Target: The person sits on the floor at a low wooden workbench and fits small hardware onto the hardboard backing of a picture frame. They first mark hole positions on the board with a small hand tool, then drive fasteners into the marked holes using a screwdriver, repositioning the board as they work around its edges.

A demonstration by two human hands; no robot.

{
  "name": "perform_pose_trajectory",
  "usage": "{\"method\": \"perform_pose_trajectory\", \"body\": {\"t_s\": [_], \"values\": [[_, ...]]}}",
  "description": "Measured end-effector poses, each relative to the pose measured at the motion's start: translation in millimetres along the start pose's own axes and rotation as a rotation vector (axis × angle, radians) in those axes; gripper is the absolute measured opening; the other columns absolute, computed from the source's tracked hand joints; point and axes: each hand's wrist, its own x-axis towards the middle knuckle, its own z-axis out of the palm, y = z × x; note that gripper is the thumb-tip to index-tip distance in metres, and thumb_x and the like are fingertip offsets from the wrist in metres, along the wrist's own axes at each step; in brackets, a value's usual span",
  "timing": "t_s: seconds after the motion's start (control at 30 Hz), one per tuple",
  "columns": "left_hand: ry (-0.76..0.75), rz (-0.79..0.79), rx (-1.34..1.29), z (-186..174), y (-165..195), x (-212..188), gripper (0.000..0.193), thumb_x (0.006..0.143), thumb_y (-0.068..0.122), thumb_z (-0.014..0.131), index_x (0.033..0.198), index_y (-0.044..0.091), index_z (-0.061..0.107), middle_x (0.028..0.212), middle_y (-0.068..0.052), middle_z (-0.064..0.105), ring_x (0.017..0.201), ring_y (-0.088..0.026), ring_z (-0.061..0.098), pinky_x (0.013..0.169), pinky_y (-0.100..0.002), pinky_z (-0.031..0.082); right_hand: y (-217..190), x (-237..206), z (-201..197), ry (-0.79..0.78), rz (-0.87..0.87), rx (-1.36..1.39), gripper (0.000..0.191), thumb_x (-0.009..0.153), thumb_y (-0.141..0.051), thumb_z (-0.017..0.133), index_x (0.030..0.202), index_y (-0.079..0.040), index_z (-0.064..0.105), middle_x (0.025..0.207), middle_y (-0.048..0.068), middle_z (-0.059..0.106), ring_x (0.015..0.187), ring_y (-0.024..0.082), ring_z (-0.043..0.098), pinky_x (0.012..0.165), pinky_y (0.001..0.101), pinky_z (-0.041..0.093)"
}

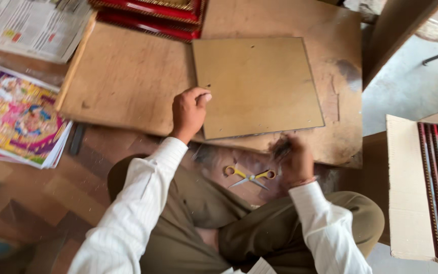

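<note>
Pinning the thin brown backing board (257, 86) flat with a curled left hand (189, 112) at its near-left edge seems to be the step in hand; the sheet lies on the wooden work board (128, 81), towards its right side. Fixing that near edge would call for steady downward pressure. The right hand (294, 161), at the work board's front edge, is motion-blurred: it grips something dark I cannot identify. Yellow-handled scissors (249, 176) lie just beside it.
</note>
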Motion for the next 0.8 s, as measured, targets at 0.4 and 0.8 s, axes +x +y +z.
{"method": "perform_pose_trajectory", "body": {"t_s": [0.4, 0.8], "values": [[-0.215, 0.271, 0.349, 130, -4, 169, 0.046, 0.089, 0.025, 0.073, 0.129, 0.002, 0.065, 0.127, -0.021, 0.067, 0.121, -0.041, 0.059, 0.101, -0.051, 0.046, 35, -12, 20, 0.282, 0.165, -0.308, 0.021, 0.085, -0.015, 0.072, 0.105, -0.008, 0.070, 0.070, 0.001, 0.061, 0.050, 0.011, 0.051, 0.042, 0.0262, 0.034], [-0.316, -0.378, 0.225, 96, -17, 160, 0.027, 0.085, 0.026, 0.084, 0.103, 0.007, 0.081, 0.099, -0.015, 0.079, 0.086, -0.028, 0.073, 0.081, -0.039, 0.056, 17, 6, -4, 0.325, -0.167, -0.391, 0.051, 0.081, 0.002, 0.072, 0.131, 0.000, 0.059, 0.100, 0.006, 0.073, 0.084, 0.013, 0.070, 0.074, 0.0267, 0.058]]}}
